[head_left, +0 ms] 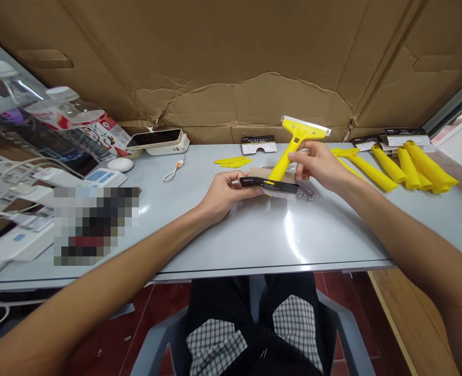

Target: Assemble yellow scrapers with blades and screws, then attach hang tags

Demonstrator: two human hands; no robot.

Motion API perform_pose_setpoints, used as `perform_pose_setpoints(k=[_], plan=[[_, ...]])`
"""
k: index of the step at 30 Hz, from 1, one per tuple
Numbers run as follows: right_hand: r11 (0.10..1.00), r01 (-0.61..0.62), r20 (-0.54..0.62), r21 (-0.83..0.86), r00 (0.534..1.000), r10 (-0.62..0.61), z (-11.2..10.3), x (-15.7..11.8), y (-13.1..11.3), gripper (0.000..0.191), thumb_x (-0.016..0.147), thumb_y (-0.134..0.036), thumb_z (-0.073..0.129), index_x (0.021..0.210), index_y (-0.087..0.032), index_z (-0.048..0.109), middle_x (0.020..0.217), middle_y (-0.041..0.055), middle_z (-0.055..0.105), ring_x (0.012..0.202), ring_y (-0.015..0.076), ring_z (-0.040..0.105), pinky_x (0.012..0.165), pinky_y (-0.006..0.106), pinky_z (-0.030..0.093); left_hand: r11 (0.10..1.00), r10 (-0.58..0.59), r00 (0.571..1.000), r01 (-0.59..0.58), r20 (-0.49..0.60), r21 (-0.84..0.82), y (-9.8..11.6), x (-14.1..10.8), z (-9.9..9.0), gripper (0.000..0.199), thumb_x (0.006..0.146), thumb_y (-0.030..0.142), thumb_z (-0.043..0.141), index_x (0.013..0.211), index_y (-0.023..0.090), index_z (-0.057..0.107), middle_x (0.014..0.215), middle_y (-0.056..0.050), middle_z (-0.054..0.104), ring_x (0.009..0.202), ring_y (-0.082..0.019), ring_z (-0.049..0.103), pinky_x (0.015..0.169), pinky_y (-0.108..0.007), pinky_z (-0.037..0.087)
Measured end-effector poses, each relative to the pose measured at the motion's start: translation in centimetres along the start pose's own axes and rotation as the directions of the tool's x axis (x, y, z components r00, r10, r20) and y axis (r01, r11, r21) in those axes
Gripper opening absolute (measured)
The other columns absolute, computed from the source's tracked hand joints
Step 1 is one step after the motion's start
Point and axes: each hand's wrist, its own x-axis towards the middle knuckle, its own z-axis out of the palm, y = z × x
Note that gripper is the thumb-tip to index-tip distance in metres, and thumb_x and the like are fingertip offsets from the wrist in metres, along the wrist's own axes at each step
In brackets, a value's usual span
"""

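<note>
My right hand (322, 163) is closed around the handle of a yellow scraper (286, 156), whose wide head with a metal edge tilts up and away. Between the thumb and fingers of my left hand (223, 194) is a folded black-and-white card (269, 185). The scraper's handle end meets the card; whether it passes through the card's slot I cannot tell. Small metal screws (306, 197) lie on the table beside the card. A dark purplish object (305, 188) beside them is partly hidden.
Yellow handles (411, 167) and printed cards (407, 140) lie at the right. Flat yellow pieces (233, 162) and another card (258, 144) are at the back. Bottles (93, 125), a phone (155, 138), a white mouse (120, 165) and power strips (25, 237) crowd the left. Cardboard (231, 62) stands behind.
</note>
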Motion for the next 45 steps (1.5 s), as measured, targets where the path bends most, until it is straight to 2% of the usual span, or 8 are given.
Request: perform_pose_setpoints(k=[11, 16, 21, 28, 30, 34, 37, 45], plan=[[0.996, -0.004, 0.093, -0.087, 0.996, 0.012, 0.0, 0.0, 0.3, 0.042, 0.086, -0.052, 0.099, 0.090, -0.025, 0.066, 0.066, 0.0017, 0.066, 0.058, 0.0177, 0.058, 0.053, 0.035, 0.042, 0.998, -0.020, 1.000, 0.020, 0.002, -0.054, 0.1, 0.0, 0.1, 0.037, 0.069, 0.033, 0.108, 0.078, 0.018, 0.076, 0.107, -0.011, 0.087, 0.102, -0.028, 0.081, 0.099, -0.049, 0.067], [0.987, 0.024, 0.181, -0.158, 0.983, 0.006, 0.8, -0.7, 0.6, 0.039, 0.082, -0.050, 0.101, 0.094, -0.021, 0.077, 0.105, 0.0096, 0.081, 0.069, 0.0168, 0.062, 0.054, 0.034, 0.044, 0.992, -0.039, 0.999, 0.037, -0.012, -0.117, -0.2, -0.1, 0.1, 0.044, 0.066, 0.033, 0.109, 0.078, 0.020, 0.069, 0.101, -0.007, 0.086, 0.098, -0.028, 0.083, 0.096, -0.050, 0.069], [0.987, -0.015, 0.168, -0.159, 0.985, 0.042, 1.2, -1.0, 0.5, 0.038, 0.079, -0.048, 0.102, 0.095, -0.020, 0.080, 0.079, 0.0026, 0.070, 0.065, 0.0149, 0.056, 0.057, 0.032, 0.039, 0.995, -0.015, 0.999, 0.019, 0.037, -0.093, -0.5, -0.2, 0.1, 0.049, 0.065, 0.032, 0.109, 0.093, 0.020, 0.071, 0.115, -0.007, 0.083, 0.104, -0.027, 0.080, 0.097, -0.046, 0.067], [0.997, -0.022, 0.294, -0.074, 0.955, 0.043, 2.9, -2.0, 0.3, 0.047, 0.073, -0.056, 0.104, 0.084, -0.019, 0.077, 0.083, 0.0014, 0.069, 0.067, 0.0131, 0.056, 0.056, 0.030, 0.039, 0.999, 0.024, 0.988, -0.030, 0.152, 0.034, -0.1, -0.5, 0.3, 0.061, 0.064, 0.025, 0.105, 0.114, 0.023, 0.070, 0.122, -0.006, 0.078, 0.118, -0.029, 0.074, 0.105, -0.047, 0.062], [0.996, -0.059, 0.262, -0.060, 0.962, 0.073, 2.8, -1.9, 0.3, 0.044, 0.073, -0.051, 0.105, 0.086, -0.019, 0.078, 0.090, 0.0042, 0.072, 0.067, 0.0128, 0.058, 0.054, 0.030, 0.038, 0.999, -0.026, 0.987, 0.033, 0.160, -0.041, -0.1, -0.7, 0.4, 0.070, 0.064, 0.023, 0.105, 0.123, 0.024, 0.067, 0.121, -0.005, 0.077, 0.112, -0.028, 0.077, 0.103, -0.047, 0.062], [0.974, -0.139, 0.024, 0.179, 0.990, 0.137, 1.6, -0.8, 0.0, 0.031, 0.085, -0.036, 0.099, 0.100, -0.022, 0.076, 0.110, 0.0077, 0.077, 0.065, 0.0119, 0.059, 0.049, 0.029, 0.037, 0.979, -0.123, 0.981, 0.145, 0.148, -0.144, 0.3, -1.0, 0.6, 0.100, 0.062, 0.015, 0.105, 0.147, 0.030, 0.056, 0.118, -0.005, 0.078, 0.105, -0.029, 0.081, 0.098, -0.045, 0.065], [0.967, -0.099, -0.069, 0.234, 0.991, 0.118, 0.5, 0.0, 0.0, 0.015, 0.092, -0.024, 0.091, 0.099, -0.022, 0.077, 0.097, 0.0053, 0.071, 0.064, 0.0117, 0.057, 0.049, 0.028, 0.037, 0.972, -0.144, 0.980, 0.166, 0.138, -0.164, 0.5, -1.2, 0.9, 0.121, 0.057, 0.007, 0.105, 0.161, 0.033, 0.049, 0.123, -0.008, 0.078, 0.107, -0.032, 0.083, 0.102, -0.047, 0.066], [0.985, -0.076, 0.056, 0.156, 0.996, 0.068, 0.7, -0.3, 0.7, 0.020, 0.078, -0.027, 0.099, 0.087, -0.021, 0.082, 0.079, 0.0038, 0.069, 0.064, 0.0134, 0.053, 0.055, 0.031, 0.044, 0.945, -0.148, 0.989, 0.137, -0.013, -0.298, 0.7, -0.5, 0.7, 0.135, 0.057, 0.015, 0.109, 0.171, 0.038, 0.039, 0.130, -0.009, 0.079, 0.105, -0.030, 0.084, 0.092, -0.043, 0.067]])
